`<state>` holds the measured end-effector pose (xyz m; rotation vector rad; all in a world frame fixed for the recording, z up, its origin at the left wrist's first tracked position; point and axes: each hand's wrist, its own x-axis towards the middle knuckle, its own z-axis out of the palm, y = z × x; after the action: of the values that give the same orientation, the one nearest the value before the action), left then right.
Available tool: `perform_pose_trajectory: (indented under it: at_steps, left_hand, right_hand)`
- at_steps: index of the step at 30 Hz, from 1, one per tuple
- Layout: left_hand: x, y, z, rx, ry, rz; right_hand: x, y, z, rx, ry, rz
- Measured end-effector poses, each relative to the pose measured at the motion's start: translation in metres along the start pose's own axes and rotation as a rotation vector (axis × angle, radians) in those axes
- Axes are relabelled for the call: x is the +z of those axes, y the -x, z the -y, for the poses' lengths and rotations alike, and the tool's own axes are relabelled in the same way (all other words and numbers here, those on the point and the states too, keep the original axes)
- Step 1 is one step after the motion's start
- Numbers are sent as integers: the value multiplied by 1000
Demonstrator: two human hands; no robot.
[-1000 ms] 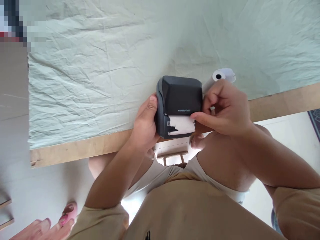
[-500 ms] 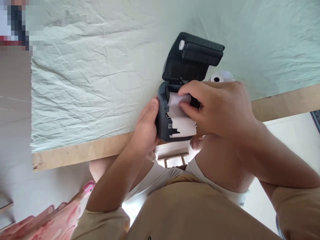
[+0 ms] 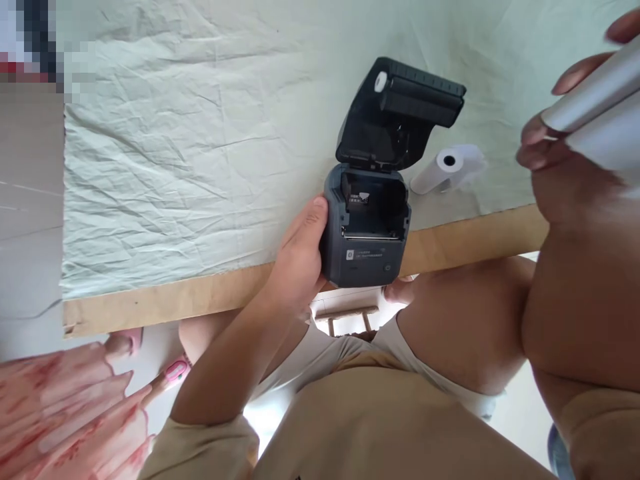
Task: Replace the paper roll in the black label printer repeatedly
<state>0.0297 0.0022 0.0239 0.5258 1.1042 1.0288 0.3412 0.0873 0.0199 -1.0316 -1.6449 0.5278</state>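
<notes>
A dark grey label printer stands at the table's front edge with its black lid raised. Its paper bay is bare, with a small white scrap inside. My left hand grips the printer's left side, thumb on top. At the upper right, my right hand holds a paper roll with a loose white sheet trailing from it, partly cut off by the frame. Another white paper roll lies on the cloth just right of the printer, its dark core showing.
A pale green wrinkled cloth covers the table, whose wooden front edge is bare. Below left, another person's pink patterned clothing and pink footwear show. A wooden stool stands under the table.
My right hand has lifted the paper out of the printer and moved to the upper right. The printer, still in my left hand, has shifted slightly right, and the roll beside it is uncovered.
</notes>
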Motion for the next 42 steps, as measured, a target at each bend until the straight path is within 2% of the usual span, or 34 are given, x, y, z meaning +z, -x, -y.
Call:
perform_pose_trajectory:
  at_steps: [1, 3, 5, 6, 10, 13, 16, 20, 24, 26, 29, 30, 31, 34, 36, 39, 42]
  left_hand:
    - [0, 0, 0, -12, 13, -8]
    - [1, 0, -1, -33, 25, -25]
    - [1, -1, -2, -37, 13, -30]
    - [1, -1, -3, -37, 8, -23]
    - [0, -2, -2, 12, 24, 5]
    - [0, -4, 0, 35, 33, -6]
    - [0, -5, 1, 36, 42, -10]
    - [0, -7, 2, 64, 92, 52]
    - [0, -7, 3, 62, 103, 56]
    - [0, -6, 3, 71, 111, 67]
    - [0, -5, 3, 72, 122, 100]
    - [0, -4, 3, 73, 111, 95]
    - [0, -4, 2, 72, 92, 81]
    - [1, -5, 0, 75, 27, 28]
    - [3, -4, -2, 63, 4, 22]
    - [4, -3, -4, 54, 20, 30]
    - [6, -1, -4, 23, 61, 28]
  right_hand:
    - [-1, -2, -21, 4, -93, -59]
    - [1, -3, -51, 2, -64, -196]
    - [4, 0, -63, 0, 52, -297]
    - [5, 3, -64, 26, 122, -308]
    - [-2, 9, -49, 159, 455, -152]
    - [-7, 10, -39, 119, 633, -45]
    - [-6, 11, -34, 118, 631, 14]
    - [-4, 11, -36, 133, 626, 21]
    - [-7, 11, -36, 242, 656, 122]
    - [-5, 13, -28, 155, 647, 144]
    - [8, 20, -5, -214, 651, 25]
    - [14, 22, 3, -306, 656, 7]
    - [20, 25, 10, -346, 665, 44]
    - [35, 30, 19, -286, 680, 265]
    - [39, 30, 16, -196, 679, 344]
    - [37, 29, 8, -105, 677, 327]
    - [36, 30, 7, -104, 633, 265]
